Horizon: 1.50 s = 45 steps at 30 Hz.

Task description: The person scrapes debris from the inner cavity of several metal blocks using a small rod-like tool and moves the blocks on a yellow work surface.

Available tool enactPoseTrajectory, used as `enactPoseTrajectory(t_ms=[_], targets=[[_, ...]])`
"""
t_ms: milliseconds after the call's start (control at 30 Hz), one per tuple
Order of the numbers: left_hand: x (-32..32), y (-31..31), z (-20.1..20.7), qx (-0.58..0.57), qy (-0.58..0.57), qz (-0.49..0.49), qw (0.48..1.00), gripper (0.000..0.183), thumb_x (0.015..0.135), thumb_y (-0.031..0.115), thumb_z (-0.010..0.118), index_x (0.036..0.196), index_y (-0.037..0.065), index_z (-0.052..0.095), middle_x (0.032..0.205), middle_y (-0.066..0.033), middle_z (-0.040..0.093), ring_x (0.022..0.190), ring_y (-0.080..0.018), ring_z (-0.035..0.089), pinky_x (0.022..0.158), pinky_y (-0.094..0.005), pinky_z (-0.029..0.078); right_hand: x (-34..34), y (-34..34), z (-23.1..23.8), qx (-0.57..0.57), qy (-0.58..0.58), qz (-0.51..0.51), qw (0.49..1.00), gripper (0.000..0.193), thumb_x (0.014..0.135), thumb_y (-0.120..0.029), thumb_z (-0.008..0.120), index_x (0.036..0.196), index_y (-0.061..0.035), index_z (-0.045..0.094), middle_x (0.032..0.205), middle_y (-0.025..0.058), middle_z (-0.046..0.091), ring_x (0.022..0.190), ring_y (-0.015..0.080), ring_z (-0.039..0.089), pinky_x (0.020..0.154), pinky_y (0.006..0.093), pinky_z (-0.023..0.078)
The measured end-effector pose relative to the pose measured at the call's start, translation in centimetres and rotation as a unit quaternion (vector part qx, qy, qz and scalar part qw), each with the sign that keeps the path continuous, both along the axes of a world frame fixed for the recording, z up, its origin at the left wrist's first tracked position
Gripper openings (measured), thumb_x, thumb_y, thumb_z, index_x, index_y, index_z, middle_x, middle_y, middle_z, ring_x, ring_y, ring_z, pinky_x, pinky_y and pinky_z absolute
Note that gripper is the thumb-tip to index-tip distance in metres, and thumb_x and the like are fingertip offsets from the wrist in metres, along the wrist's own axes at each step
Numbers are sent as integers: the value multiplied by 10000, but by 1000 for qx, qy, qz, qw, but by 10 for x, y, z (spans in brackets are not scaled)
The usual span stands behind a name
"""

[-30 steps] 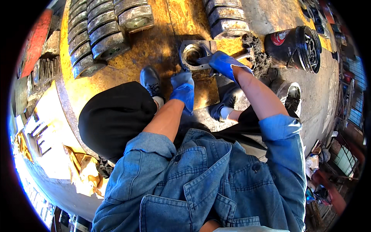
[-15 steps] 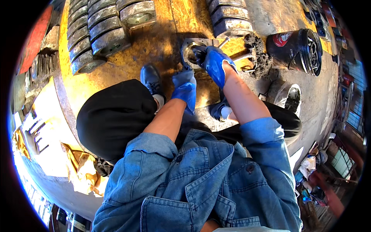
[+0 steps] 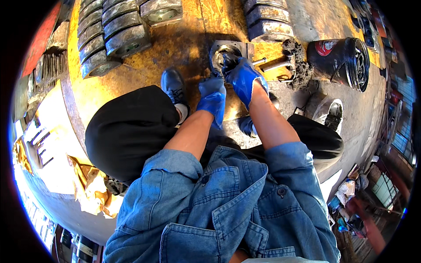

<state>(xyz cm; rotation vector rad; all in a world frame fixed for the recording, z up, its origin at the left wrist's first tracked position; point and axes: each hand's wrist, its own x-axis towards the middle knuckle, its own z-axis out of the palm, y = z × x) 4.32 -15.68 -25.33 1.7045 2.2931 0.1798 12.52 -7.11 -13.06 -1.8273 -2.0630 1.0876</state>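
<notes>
"How do the wrinkled blue gloves [image 3: 248, 81] look?"
"Glossy and thin, like rubber or plastic."
"And the square grey block with the round bore [image 3: 246, 48]?"
"Metal, its face dull and smudged."
"The black cylindrical bucket [image 3: 335, 62]?"
"Smooth, shiny plastic. The dark, clumped heap [image 3: 303, 70] near it is rough."
"The blue buttoned jacket [image 3: 190, 199]?"
"Matt denim cloth; the baggy black trousers [image 3: 127, 131] are matt cloth too."

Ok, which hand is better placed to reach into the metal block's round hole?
Right, I'd say: the right hand is at the hole, while the left hand is by the near left corner of the metal block.
</notes>
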Motion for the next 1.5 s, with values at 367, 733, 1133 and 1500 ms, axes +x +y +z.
enactPoseTrajectory(t_ms=[367, 733, 1133, 1500], targets=[[1, 0, -12, 12, -27, 2, 1000, 143, 807, 148, 602, 765, 137, 738, 773, -119, 722, 727, -324, 711, 578, -481, 516, 11, 25, 41, -319, 115, -30, 940, 267, 941, -238, 567, 1070, -44, 698, 1063, 234, 700, 919, 319, 709, 804, 379, 549], [4, 4, -2, 39, -20, 0, 999, 133, 803, 210, 647, 732, 146, 740, 758, -121, 711, 691, -334, 697, 586, -488, 497, 44, 76, 40, -165, -191, 233, 939, 260, 934, -212, 540, 1040, -58, 720, 964, 195, 714, 796, 260, 704, 736, 364, 538], [7, 3, -15, -14, -16, -5, 1000, 156, 792, 149, 631, 909, 143, 734, 798, -89, 721, 731, -290, 706, 603, -466, 501, 24, 34, 20, -359, 187, -207, 891, 272, 895, -361, 705, 993, -108, 724, 780, 57, 707, 588, 117, 585, 526, 278, 443], [2, 1, -12, -13, -21, -11, 1000, 142, 785, 143, 637, 870, 142, 751, 788, -100, 724, 680, -292, 700, 550, -466, 491, 17, 28, 32, -354, 141, -114, 917, 321, 968, -281, 554, 1244, -192, 693, 761, 36, 684, 607, 123, 571, 548, 259, 447]])
